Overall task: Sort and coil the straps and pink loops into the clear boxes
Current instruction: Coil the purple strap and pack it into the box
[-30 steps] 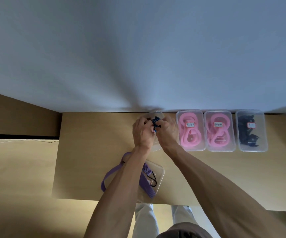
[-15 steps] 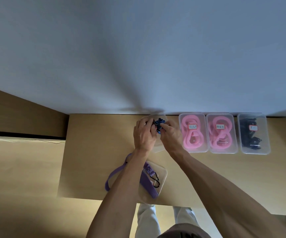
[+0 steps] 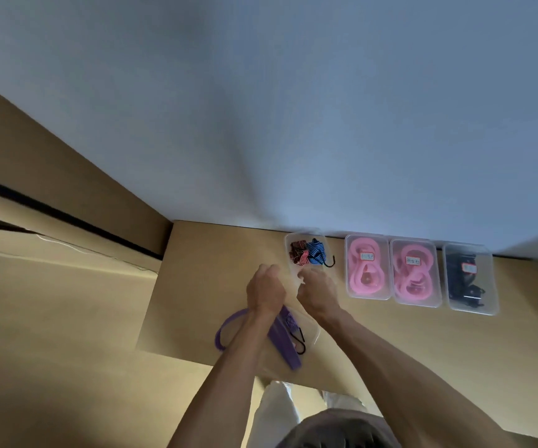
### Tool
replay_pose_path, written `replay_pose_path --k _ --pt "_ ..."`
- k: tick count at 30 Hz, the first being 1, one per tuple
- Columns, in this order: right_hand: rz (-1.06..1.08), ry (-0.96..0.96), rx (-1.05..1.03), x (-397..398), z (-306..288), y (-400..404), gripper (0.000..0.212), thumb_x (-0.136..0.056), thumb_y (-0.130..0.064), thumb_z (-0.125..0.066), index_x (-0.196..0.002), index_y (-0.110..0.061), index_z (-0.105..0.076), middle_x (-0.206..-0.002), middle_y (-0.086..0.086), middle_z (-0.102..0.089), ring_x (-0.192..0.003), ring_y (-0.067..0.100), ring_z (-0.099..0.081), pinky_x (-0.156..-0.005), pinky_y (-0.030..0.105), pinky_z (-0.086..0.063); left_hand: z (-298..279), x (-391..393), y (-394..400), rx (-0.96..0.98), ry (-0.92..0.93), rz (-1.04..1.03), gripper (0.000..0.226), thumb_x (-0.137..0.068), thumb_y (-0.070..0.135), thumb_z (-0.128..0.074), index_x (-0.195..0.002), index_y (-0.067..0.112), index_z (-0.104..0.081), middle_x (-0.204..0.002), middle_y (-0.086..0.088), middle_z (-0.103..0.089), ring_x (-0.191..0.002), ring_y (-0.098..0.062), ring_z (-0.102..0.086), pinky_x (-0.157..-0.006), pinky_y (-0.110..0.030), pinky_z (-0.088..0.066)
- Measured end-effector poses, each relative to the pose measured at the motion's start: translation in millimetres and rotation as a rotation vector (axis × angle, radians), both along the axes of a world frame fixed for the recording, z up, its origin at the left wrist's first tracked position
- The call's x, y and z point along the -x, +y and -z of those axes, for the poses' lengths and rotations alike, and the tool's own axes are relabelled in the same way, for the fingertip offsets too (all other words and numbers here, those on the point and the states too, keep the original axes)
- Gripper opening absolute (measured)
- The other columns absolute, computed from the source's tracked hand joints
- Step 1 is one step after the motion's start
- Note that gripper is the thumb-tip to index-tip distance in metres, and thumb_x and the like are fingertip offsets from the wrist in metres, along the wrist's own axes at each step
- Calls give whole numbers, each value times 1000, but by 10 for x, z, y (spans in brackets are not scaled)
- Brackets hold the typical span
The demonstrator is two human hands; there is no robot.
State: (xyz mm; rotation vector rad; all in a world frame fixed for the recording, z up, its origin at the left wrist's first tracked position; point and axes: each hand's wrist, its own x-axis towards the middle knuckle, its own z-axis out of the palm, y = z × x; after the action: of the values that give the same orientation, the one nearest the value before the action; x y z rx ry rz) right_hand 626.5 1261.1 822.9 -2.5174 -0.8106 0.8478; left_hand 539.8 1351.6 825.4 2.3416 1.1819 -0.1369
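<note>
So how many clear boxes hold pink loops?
2: the clear plastic box of pink loops beside the striped straps' box, and its right neighbour. None looks hidden.

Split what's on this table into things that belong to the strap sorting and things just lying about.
Job:
- open clear box with striped straps
- two boxes of pink loops
- box of black straps
- purple strap
- both hands

Lying about:
- nothing else shows on the wooden table

Head camera looks steeply down, somewhat blurred.
</note>
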Motion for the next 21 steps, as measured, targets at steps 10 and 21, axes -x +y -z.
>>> replay_pose_path --k 10,21 --pt "67 127 235 741 203 171 25 -89 -32 -59 -106 -16 -66 -109 11 -67 -100 33 -65 -73 33 -49 228 831 334 54 130 64 22 -85 24 -55 -103 23 -66 -106 -7 -60 -100 -30 -59 -77 -33 -44" --pt "410 81 291 1480 608 -66 39 -91 -21 -57 -129 -15 -51 -125 12 -52 -112 32 -52 -90 40 -45 616 1193 452 162 248 137 19 -96 25 -55 -105 17 -70 -104 -8 -71 -99 -31 -67 -75 -33 -48"
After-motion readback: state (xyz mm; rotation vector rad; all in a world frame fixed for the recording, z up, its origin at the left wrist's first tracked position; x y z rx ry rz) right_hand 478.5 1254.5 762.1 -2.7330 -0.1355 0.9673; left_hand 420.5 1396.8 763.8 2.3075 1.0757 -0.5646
